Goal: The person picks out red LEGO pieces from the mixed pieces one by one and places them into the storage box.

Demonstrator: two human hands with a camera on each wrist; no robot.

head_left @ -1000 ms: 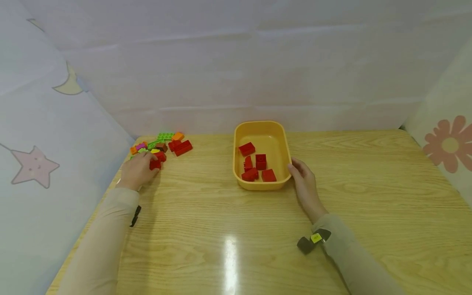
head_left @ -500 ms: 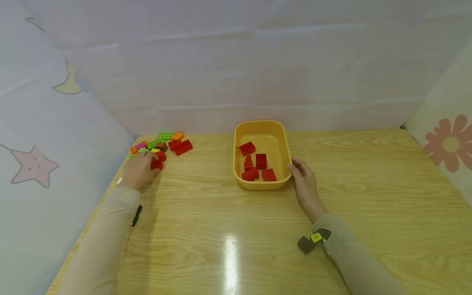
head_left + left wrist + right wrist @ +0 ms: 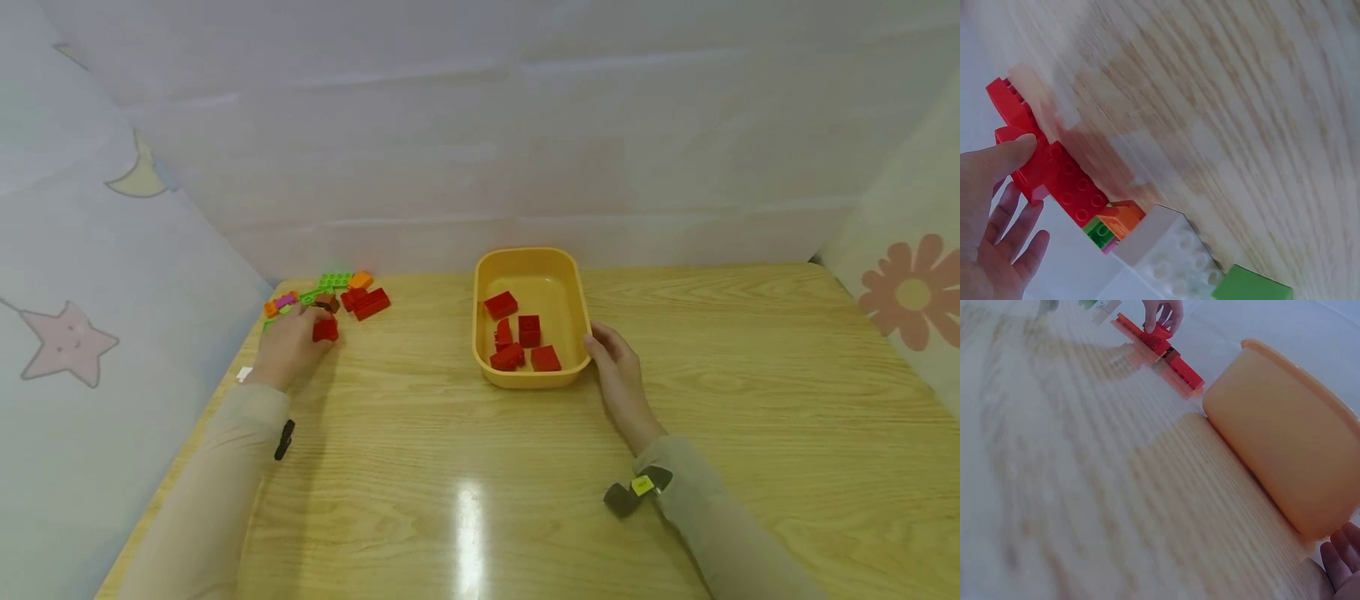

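Wood-grain table (image 3: 750,375) with a bright glare streak (image 3: 469,533), pale creased back wall (image 3: 562,150), pink star (image 3: 71,343), pink flower (image 3: 913,292) on side walls (image 3: 60,217)

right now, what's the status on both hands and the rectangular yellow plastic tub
Left hand pinching blocky red plastic brick. Right hand touching tub, right side; five small red bricks inside. Studded green brick, orange brick beyond left hand.

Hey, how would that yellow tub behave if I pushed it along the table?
The yellow tub would probably slide rather than tip, being low and wide. It looks like smooth plastic, so likely stiff and light. The loose red blocks inside might shift.
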